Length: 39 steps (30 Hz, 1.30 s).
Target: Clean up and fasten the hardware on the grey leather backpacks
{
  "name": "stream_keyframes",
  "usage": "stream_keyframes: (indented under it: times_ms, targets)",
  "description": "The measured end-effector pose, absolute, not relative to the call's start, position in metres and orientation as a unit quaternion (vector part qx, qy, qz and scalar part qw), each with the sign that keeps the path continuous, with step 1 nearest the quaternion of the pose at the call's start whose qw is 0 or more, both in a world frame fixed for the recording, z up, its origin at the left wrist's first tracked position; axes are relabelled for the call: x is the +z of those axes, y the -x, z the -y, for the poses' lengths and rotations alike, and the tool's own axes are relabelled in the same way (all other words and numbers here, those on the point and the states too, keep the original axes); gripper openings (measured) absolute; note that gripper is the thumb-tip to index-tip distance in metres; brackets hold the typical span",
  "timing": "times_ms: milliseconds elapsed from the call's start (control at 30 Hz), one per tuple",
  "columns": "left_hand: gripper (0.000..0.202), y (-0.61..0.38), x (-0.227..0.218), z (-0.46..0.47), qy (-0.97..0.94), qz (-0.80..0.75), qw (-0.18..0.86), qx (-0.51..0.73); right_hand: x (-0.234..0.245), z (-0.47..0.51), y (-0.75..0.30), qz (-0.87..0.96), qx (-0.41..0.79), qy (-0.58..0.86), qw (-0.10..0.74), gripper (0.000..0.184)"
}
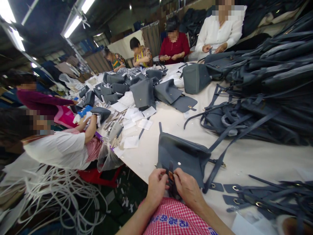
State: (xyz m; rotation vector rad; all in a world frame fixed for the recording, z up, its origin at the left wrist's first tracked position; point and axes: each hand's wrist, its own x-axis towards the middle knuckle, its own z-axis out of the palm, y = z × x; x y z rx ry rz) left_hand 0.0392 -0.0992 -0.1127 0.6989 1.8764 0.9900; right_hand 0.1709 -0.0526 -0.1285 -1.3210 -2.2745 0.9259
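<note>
A dark blue-grey handbag (184,150) lies at the table's near edge, its front towards me. On its lower front is a short buckle strap (171,165) with a small gold-coloured buckle (170,175). My left hand (156,185) is closed at the left side of the buckle, fingers curled onto the strap. From the right, my right hand (187,186) pinches the same strap, thumb and fingers close to the buckle. The strap's lower end is partly hidden behind my fingers. A long shoulder strap (221,153) runs from the bag's right side.
Loose straps with gold rings (259,195) lie to my right, below a large heap of bags (274,111). More finished-looking bags (143,93) and white paper sheets (131,142) cover the table ahead. Several co-workers sit around it; one in white (58,148) is at left.
</note>
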Motion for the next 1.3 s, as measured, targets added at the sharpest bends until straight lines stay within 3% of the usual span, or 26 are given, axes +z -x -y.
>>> stream_keyframes:
  times_ms: [333,733,1300]
  targets:
    - [0.01,-0.043,-0.118,0.099,-0.321,-0.734,0.426,0.421,-0.124,0.056,-0.177,0.806,0.341,0.437,0.207,0.026]
    - [0.016,-0.052,-0.129,0.105,-0.469,-0.718,0.349,0.377,-0.135,0.055,-0.185,0.796,0.331,0.461,0.21,0.025]
    - [0.012,-0.067,-0.119,0.098,-0.286,-0.716,0.441,0.46,-0.135,0.058,-0.186,0.798,0.337,0.452,0.211,0.023]
